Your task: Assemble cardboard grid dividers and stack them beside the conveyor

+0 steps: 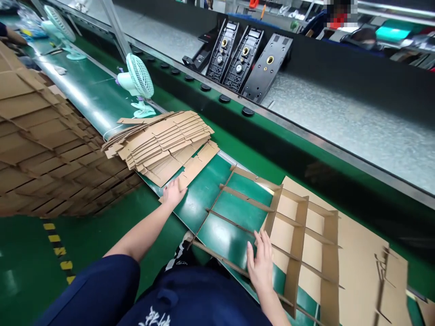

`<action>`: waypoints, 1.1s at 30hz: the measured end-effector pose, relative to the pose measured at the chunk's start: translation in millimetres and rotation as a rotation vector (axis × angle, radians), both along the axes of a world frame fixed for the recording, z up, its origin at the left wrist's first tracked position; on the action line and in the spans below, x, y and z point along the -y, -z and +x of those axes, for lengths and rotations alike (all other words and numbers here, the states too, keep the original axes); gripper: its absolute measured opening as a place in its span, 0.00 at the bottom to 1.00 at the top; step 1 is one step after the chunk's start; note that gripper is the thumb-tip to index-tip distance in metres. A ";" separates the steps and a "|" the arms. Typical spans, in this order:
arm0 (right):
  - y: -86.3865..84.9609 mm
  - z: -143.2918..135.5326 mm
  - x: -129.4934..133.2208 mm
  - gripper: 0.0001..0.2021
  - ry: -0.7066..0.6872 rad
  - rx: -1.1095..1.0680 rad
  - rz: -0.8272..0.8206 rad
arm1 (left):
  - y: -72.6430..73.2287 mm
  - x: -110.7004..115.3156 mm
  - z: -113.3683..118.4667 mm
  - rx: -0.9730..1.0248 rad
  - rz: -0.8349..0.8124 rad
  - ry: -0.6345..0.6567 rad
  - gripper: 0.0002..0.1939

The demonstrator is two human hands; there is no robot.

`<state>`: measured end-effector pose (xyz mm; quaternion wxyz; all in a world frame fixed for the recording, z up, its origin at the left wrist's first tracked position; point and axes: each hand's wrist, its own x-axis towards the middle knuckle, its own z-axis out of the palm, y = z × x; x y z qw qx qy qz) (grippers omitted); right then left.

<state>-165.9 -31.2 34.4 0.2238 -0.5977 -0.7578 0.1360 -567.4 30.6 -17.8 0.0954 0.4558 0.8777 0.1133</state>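
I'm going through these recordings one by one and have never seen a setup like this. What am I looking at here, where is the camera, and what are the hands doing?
The one picture comes from a camera worn on a person's head, looking down at their own bare hands. They stand at a green work surface beside a conveyor. The left hand rests flat on a fanned stack of slotted cardboard strips. The right hand lies open against an assembled cardboard divider grid, touching its near strips; neither hand grips anything. Two small desk fans stand on the surface, black plastic housings lean behind, and a larger pile of cardboard sits at left.
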 end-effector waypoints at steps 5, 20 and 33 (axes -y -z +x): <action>-27.6 -94.5 -22.5 0.28 -0.056 -0.273 -0.249 | -29.5 21.3 19.1 0.169 0.294 0.073 0.37; -45.5 -55.9 -27.3 0.29 0.368 -0.064 -0.493 | -23.2 44.7 141.4 0.125 0.033 0.995 0.34; -15.3 -87.8 -31.8 0.28 0.395 0.227 -0.493 | -15.5 45.7 145.8 0.013 -0.026 1.034 0.35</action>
